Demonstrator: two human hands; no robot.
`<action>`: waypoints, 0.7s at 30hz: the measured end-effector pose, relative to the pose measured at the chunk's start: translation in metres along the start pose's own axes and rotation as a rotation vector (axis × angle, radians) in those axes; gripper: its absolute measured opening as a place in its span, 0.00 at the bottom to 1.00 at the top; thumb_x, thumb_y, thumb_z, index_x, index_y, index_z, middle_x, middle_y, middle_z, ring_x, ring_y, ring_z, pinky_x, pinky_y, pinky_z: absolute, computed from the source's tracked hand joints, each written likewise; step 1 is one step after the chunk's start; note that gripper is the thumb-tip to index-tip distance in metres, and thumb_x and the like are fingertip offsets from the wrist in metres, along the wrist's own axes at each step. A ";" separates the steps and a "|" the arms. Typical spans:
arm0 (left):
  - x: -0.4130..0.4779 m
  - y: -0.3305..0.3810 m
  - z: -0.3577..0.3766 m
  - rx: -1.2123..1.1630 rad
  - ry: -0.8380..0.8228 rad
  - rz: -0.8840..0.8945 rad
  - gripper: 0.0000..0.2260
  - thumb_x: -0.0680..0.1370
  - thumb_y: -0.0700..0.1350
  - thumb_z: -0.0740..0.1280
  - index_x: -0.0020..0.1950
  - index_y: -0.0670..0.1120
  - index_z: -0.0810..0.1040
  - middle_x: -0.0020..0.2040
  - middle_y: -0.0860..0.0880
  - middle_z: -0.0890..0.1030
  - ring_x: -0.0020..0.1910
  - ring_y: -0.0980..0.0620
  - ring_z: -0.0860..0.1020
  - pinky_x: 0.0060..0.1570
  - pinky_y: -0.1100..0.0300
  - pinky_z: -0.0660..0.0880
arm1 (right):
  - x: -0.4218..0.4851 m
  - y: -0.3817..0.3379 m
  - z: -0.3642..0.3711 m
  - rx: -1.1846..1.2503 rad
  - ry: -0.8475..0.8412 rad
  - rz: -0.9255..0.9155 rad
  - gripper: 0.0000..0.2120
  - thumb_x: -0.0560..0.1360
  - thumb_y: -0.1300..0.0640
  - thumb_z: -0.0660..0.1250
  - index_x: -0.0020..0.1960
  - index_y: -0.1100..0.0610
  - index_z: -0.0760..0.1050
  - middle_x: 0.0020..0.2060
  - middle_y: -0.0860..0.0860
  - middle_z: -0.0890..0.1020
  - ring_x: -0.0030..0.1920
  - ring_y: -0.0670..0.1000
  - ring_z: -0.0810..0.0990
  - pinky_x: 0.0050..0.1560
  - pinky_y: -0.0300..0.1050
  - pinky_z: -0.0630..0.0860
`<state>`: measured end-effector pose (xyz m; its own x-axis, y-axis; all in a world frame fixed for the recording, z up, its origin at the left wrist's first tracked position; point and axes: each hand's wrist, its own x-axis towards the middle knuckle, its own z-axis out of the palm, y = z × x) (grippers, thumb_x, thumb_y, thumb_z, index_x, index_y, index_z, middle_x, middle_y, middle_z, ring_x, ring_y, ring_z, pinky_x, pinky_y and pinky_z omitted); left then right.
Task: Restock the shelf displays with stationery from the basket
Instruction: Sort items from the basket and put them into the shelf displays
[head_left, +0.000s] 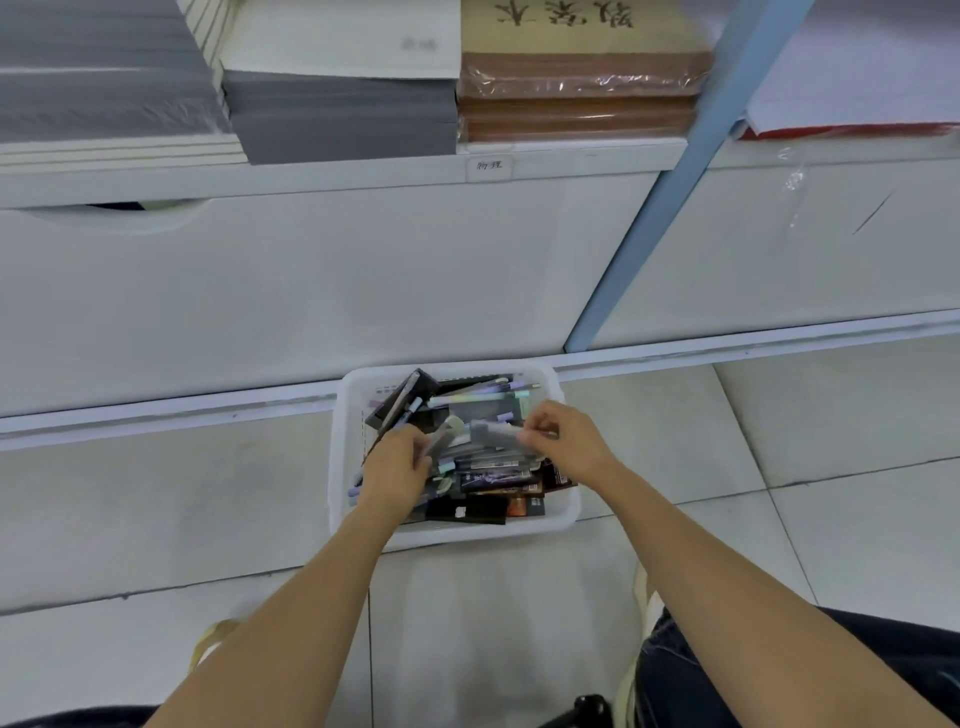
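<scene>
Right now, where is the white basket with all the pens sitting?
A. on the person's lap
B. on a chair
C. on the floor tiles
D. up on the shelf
C: the white basket rests on the floor tiles below the shelf, while the left hand and the right hand grip a grey packet over its contents.

Shelf tag (490, 166), far above right hand (563, 436), read "物理". Brown pad (582, 31) above it had big brush characters, upside down and cropped, unreadable. Print on packs (498, 478) under the hand was too blurred.
</scene>
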<state>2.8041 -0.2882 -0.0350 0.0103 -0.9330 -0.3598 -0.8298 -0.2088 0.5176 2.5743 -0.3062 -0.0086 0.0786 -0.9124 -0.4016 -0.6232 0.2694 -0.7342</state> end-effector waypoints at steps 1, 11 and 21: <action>0.000 0.001 -0.003 -0.067 0.001 -0.030 0.04 0.80 0.40 0.63 0.55 0.44 0.72 0.46 0.46 0.78 0.41 0.50 0.73 0.42 0.58 0.69 | 0.002 -0.003 -0.008 0.073 0.034 0.004 0.03 0.76 0.59 0.69 0.48 0.57 0.77 0.48 0.53 0.81 0.46 0.50 0.79 0.47 0.37 0.74; -0.003 0.066 -0.051 -0.695 -0.112 0.090 0.13 0.77 0.50 0.70 0.51 0.44 0.70 0.36 0.48 0.73 0.30 0.55 0.72 0.33 0.63 0.72 | 0.012 -0.080 -0.046 0.367 -0.005 -0.063 0.05 0.79 0.61 0.65 0.48 0.61 0.78 0.34 0.50 0.76 0.24 0.43 0.69 0.26 0.33 0.67; -0.025 0.074 -0.081 -0.708 -0.156 0.175 0.13 0.77 0.50 0.70 0.52 0.42 0.72 0.32 0.46 0.77 0.24 0.54 0.72 0.27 0.63 0.69 | -0.005 -0.108 -0.084 0.405 -0.312 -0.150 0.07 0.76 0.61 0.69 0.53 0.60 0.74 0.33 0.53 0.75 0.30 0.48 0.71 0.33 0.39 0.70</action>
<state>2.7874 -0.3042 0.0752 -0.2120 -0.9287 -0.3044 -0.2530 -0.2487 0.9350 2.5759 -0.3562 0.1187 0.4099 -0.8317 -0.3746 -0.2418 0.2969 -0.9238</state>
